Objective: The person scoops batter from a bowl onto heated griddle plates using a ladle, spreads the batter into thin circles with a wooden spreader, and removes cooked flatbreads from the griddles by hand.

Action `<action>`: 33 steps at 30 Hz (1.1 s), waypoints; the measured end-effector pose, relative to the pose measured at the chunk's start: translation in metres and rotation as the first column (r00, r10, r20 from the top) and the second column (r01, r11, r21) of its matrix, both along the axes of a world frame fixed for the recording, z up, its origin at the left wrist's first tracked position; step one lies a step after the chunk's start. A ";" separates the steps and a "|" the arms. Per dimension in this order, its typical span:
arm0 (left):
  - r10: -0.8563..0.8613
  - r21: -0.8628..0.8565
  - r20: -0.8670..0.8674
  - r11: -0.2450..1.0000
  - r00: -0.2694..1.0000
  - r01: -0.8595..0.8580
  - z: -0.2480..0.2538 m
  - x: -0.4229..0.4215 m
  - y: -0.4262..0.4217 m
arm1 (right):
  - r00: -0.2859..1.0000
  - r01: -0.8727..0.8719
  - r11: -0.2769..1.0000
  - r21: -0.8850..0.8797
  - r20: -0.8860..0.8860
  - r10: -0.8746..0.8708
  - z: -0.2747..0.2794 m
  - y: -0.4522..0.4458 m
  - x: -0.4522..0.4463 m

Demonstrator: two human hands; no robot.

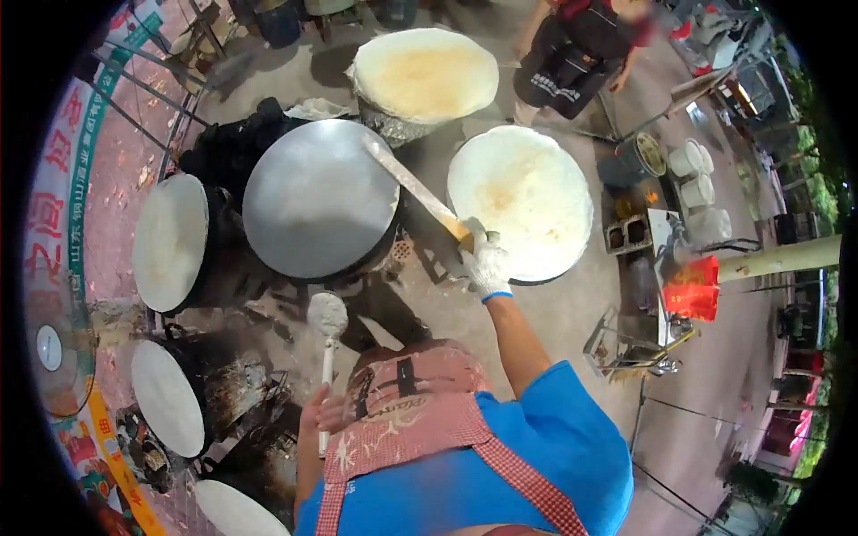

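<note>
My right hand [487, 262], in a white knit glove, is closed around the near end of a long flat wooden scraper [413, 186]. The scraper's far tip reaches the right edge of a large round grey griddle [313, 210], whose surface is bare. Lower down, my bare left hand [315, 418] grips the white handle of a ladle [328, 315], its round head coated in pale batter. Right of the griddle, close to my gloved hand, lies a wide round pancake [536, 188], pale with light brown patches.
Another pancake [427, 73] covers a round surface at the back. Along the left stand more pale-topped griddles [172, 243], [168, 397]. A person in a dark apron [572, 71] stands at the back right. White buckets [697, 190] and a red bag [691, 288] are on the right.
</note>
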State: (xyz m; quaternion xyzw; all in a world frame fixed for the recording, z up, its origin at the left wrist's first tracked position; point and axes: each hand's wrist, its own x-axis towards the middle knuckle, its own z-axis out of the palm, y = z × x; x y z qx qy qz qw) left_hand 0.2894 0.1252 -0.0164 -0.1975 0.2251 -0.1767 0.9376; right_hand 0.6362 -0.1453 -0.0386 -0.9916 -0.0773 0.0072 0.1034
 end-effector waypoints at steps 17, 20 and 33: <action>-0.077 0.161 -0.238 0.980 0.968 0.118 0.005 -0.025 0.053 | 0.802 -0.306 0.802 -0.514 0.314 0.507 0.302 -0.008 0.228; 0.035 0.231 -0.205 0.973 0.978 0.013 0.012 -0.024 0.046 | 0.730 -0.409 0.791 -0.455 0.358 0.583 0.337 0.064 0.262; 0.472 0.300 -0.219 0.865 0.854 -0.402 -0.001 -0.004 -0.050 | 0.964 0.238 0.172 0.956 -0.254 0.078 0.123 0.038 0.445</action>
